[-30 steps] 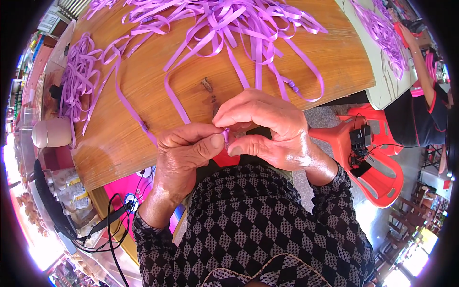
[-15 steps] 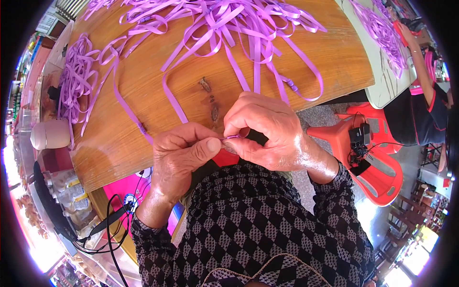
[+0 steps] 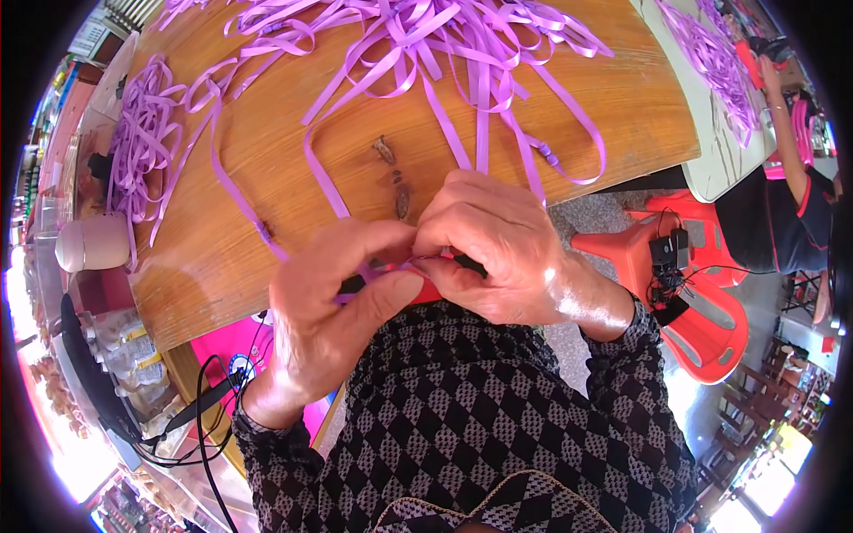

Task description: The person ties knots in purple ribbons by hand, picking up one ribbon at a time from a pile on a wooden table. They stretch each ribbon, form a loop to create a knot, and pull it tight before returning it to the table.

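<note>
Head view: a thin, shiny purple ribbon end [image 3: 407,265] sits between the two bare hands, just off the near edge of the curved brown wooden desk [image 3: 293,178]. The right hand [image 3: 498,249] is nearer to it, its grip pinching the ribbon between thumb and forefinger; the left hand [image 3: 324,302] has thumb and forefinger parted around it, and whether its other fingers hold anything cannot be told. From the right grip the short visible piece lies leftward, its long axis roughly crosswise, toward the left hand's gap. Bare wood lies beyond the hands, crossed by long purple strands [image 3: 233,191] from the tangled purple ribbon heap [image 3: 418,31]. The black-and-grey diamond-patterned top [image 3: 498,400] bounds the room close behind; a red plastic chair [image 3: 622,253] stands apart on the right.
</note>
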